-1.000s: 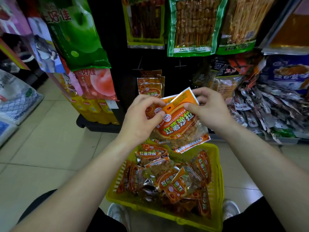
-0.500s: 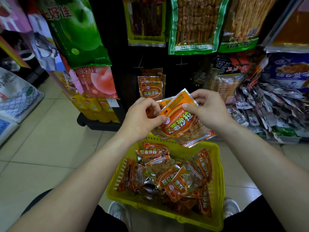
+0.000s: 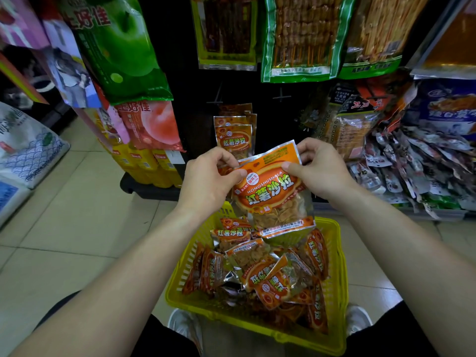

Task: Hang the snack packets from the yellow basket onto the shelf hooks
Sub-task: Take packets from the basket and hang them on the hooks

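Note:
An orange snack packet [image 3: 273, 191] with a clear window hangs between both hands above the yellow basket [image 3: 337, 279]. My left hand [image 3: 208, 184] pinches its top left edge, with another packet edge showing behind it. My right hand [image 3: 316, 171] pinches the top right corner. Several more orange packets [image 3: 257, 269] lie piled in the basket. A few matching packets [image 3: 234, 137] hang on a shelf hook just beyond my hands. An empty hook [image 3: 281, 96] sticks out to the right of them.
The dark display panel [image 3: 190, 112] carries large green snack bags [image 3: 298, 37] above. Green and pink bags [image 3: 121, 47] hang at left, a heap of small packets [image 3: 422, 171] fills the right shelf. White sacks [image 3: 28, 148] sit on the tiled floor at left.
Both hands have shifted slightly left and up with the packet, turning it more upright. The view has tilted a little, so the hanging packets sit closer to my hands.

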Tool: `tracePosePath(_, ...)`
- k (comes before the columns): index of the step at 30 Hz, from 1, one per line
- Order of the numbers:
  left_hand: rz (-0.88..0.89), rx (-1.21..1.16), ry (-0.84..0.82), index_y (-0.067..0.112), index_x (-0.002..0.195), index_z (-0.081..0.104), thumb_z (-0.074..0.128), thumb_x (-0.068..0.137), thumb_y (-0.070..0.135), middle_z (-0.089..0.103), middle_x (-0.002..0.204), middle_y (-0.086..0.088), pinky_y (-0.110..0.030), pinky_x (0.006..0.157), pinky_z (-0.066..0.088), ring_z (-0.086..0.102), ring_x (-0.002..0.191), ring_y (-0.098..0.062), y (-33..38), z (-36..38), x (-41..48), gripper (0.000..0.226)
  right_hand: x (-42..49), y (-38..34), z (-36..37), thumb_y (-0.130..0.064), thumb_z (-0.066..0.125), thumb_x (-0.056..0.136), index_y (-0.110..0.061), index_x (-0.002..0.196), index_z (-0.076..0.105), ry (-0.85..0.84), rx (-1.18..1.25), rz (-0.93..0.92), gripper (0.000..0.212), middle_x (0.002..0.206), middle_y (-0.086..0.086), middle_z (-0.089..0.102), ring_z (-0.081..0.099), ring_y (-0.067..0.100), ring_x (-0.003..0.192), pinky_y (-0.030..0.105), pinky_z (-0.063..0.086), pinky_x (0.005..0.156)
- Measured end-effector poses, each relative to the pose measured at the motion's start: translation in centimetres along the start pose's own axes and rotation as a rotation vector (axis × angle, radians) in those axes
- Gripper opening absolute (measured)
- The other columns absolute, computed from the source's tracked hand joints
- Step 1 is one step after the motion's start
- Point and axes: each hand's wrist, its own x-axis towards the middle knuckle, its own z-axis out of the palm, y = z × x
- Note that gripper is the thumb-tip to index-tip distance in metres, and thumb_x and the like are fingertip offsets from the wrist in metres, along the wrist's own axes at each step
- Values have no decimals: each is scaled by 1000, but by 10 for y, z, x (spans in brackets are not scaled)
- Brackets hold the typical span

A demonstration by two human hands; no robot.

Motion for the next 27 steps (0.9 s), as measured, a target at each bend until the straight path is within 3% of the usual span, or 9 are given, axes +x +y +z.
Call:
tracePosePath(4,21,28,-20,36,76,57,80,82,33,66,88,17,-15,62,47,64,89,1,-1,-1,-1,24,2,-1,-2,-23,79,84,-15,85,65,-44,-79,21,17,81,1,71,70,14,77,36,57,70)
tracePosePath(7,75,55,-76,35,78,60,78,84,32,64,86,22,-10,63,45,61,88,8,1,-3,-2,20,0,-7,-8,-22,81,81,-22,80,66,-90,-246,-79,15,75,-9,68,62,5,68,26,45,59)
tracePosePath(14,162,97,-138,33,83,63,78,84,36,67,85,18,-15,67,51,64,86,3,3,6,-7,15,-9,-14,11,-45,67,90,-35,87,68,-220,-538,-315,10,88,-13,70,64,13,93,38,54,75)
tracePosePath(17,159,93,-201,34,84,62,78,83,38,67,87,17,-14,63,50,64,86,2,2,4,-3,16,-7,-13,9,-43,68,89,-39,84,64,-212,-527,-317,8,89,-13,69,64,13,93,41,56,75)
tracePosePath(22,180,115,-377,35,80,64,82,78,37,66,88,16,-21,65,51,64,86,-2,-6,-7,5,18,-8,-14,5,-33,73,89,-31,90,71,-300,-470,-285,3,90,-12,71,66,9,87,41,58,75)
tracePosePath(27,218,97,-356,30,73,63,83,77,35,65,83,14,-22,65,48,63,81,-3,-10,-12,6,21,-3,-11,0,-29,75,88,-34,82,67,-304,-409,-257,11,86,-10,71,65,3,81,32,55,69)
